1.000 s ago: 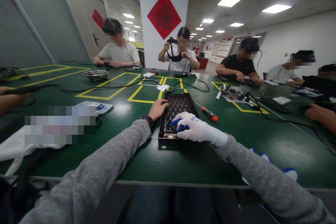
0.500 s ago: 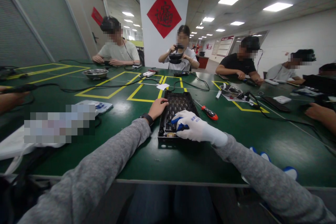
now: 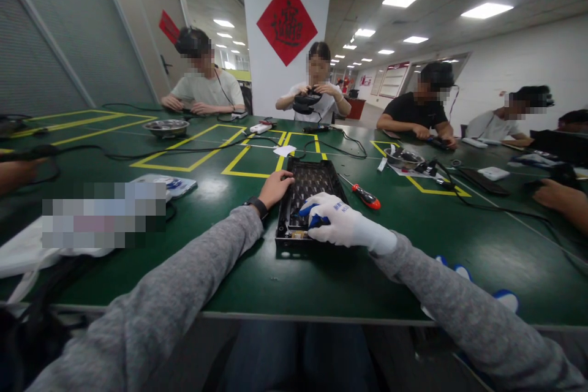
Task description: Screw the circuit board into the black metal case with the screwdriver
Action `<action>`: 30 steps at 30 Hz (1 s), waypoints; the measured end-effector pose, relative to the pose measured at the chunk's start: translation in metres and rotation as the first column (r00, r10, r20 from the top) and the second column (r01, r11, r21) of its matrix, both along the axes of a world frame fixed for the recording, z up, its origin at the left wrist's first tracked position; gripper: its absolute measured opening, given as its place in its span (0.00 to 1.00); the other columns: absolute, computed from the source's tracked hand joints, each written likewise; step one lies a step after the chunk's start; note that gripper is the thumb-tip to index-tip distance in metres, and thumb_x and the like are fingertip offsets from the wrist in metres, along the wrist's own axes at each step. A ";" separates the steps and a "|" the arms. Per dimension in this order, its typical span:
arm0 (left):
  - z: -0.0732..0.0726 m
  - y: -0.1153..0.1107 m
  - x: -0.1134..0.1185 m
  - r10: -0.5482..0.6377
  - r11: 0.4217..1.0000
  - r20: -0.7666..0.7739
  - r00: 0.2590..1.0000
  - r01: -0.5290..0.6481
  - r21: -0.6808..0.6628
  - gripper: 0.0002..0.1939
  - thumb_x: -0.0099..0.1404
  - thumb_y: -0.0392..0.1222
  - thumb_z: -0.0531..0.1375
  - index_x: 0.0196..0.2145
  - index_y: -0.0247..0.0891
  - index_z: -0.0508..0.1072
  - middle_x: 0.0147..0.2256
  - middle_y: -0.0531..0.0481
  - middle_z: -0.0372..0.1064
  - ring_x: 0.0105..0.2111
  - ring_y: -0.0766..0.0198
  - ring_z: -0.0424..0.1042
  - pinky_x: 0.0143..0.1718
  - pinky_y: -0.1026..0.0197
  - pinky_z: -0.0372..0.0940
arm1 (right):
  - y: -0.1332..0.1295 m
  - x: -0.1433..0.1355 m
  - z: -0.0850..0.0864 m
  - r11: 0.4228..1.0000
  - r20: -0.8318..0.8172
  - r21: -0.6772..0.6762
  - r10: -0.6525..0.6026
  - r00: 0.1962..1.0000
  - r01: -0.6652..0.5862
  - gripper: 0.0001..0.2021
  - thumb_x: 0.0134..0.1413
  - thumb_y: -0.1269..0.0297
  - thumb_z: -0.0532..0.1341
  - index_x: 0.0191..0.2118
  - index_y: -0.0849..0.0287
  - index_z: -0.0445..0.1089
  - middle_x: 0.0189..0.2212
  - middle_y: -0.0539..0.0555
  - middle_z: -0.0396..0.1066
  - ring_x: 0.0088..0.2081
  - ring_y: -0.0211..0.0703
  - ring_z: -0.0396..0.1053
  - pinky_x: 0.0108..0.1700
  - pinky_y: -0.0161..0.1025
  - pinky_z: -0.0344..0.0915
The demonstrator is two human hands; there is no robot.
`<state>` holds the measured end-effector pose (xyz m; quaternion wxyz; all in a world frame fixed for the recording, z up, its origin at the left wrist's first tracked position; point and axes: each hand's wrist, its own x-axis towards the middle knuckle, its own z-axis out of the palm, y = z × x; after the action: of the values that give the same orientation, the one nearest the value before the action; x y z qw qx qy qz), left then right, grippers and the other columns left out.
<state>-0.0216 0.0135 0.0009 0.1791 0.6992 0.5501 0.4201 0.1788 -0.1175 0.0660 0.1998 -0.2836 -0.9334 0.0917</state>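
A black plastic casing with rows of small raised posts inside, like an opened keyboard, lies lengthwise before me. My left hand, bare with a dark wristband, holds its left rim, fingers bent over the edge. My right hand wears a white glove with blue fingertips. Its fingers are curled together low inside the casing, close to a small yellowish circuit board at the near end. Whatever those fingers pinch is hidden by the glove. Just right of the casing rests a red-and-black screwdriver, its shaft pointing toward the casing.
Beyond the casing are a paper scrap, black cables and yellow tape rectangles. Metal bowls stand at left and right. Plastic packets lie left; a blue-and-white glove lies near my right forearm. Several people sit around the table.
My hands and the casing stay practically in place. Across the table, a person has brought both hands together on a black object.
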 end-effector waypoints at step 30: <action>0.000 0.000 0.000 -0.005 1.000 0.002 1.000 0.005 0.006 0.14 0.57 0.43 0.55 0.39 0.37 0.73 0.43 0.46 0.70 0.44 0.58 0.66 0.48 0.58 0.59 | 0.002 0.000 -0.001 1.000 0.016 0.006 0.005 1.000 -0.005 0.05 0.46 0.62 0.62 0.28 0.58 0.71 0.41 0.53 0.68 0.45 0.43 0.62 0.49 0.42 0.58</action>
<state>-0.0217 0.0140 0.0005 0.1787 0.7005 0.5471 0.4219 0.1786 -0.1159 0.0650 0.1928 -0.2813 -0.9360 0.0871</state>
